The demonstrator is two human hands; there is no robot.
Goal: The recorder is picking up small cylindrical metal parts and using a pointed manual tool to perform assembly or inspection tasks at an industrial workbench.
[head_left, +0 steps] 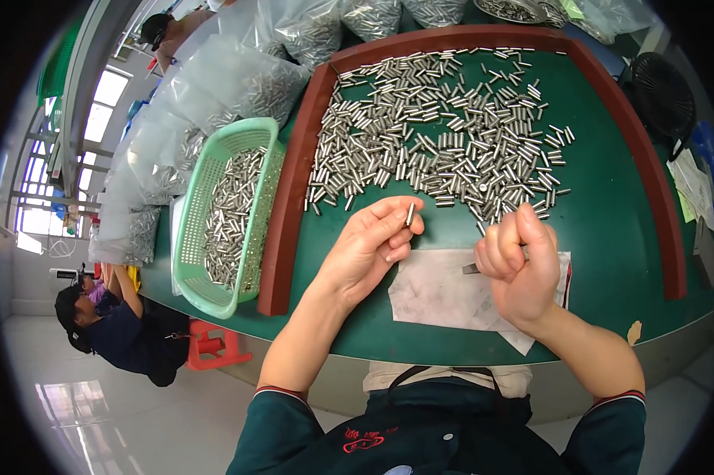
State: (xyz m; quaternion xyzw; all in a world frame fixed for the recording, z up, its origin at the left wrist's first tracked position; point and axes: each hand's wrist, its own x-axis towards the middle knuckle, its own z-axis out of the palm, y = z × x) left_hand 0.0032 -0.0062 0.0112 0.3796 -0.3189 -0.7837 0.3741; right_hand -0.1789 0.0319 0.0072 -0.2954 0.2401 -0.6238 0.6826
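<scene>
Between the thumb and fingers of my left hand (373, 237) is a short shiny metal pin (410, 215), held nearly upright. My right hand (522, 265) is curled closed at the right. From its fingers, on the side toward my left hand, sticks the end of a small flat grey metal tool (471, 269); the rest is hidden in the fist. Below both hands a smudged whitish cloth (444, 294) lies on the green table (610, 261). Just beyond them, many loose metal pins (436, 142) are spread in a wide heap.
A dark red wooden frame (290, 206) borders the heap on three sides. Left of it stands a light green plastic basket (184, 257) of pins. Clear bags (254, 91) of pins line the far left. A black fan (659, 95) is at right; a co-worker (123, 332) sits at left.
</scene>
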